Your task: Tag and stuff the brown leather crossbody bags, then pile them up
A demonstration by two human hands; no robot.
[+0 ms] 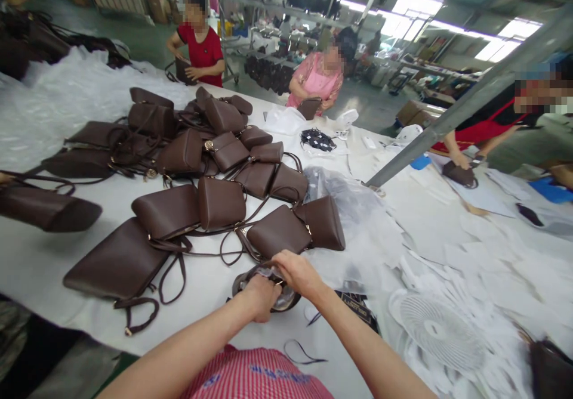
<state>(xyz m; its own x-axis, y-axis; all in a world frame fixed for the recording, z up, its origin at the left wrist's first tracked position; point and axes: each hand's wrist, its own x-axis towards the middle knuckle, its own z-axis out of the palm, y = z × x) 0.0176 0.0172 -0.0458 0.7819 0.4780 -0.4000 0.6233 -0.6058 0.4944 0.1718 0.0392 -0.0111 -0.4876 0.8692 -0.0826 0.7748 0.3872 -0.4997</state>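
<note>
We have the small dark-brown leather-look bag (290, 301) left of the round white plastic fan (434, 328), our right hand (293, 271) clamped on its rim, our left hand (265, 297) inside — closed or not, we cannot tell. A slack rim grip might let the mouth fold. It opens upward, long axis running roughly toward the fan.

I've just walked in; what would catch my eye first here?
Probably the heap of dark brown bags spread over the left and middle of the white table. Front and centre, the person's left hand reaches into an open bag while the right hand grips its rim. A white fan stands out at lower right.
</note>
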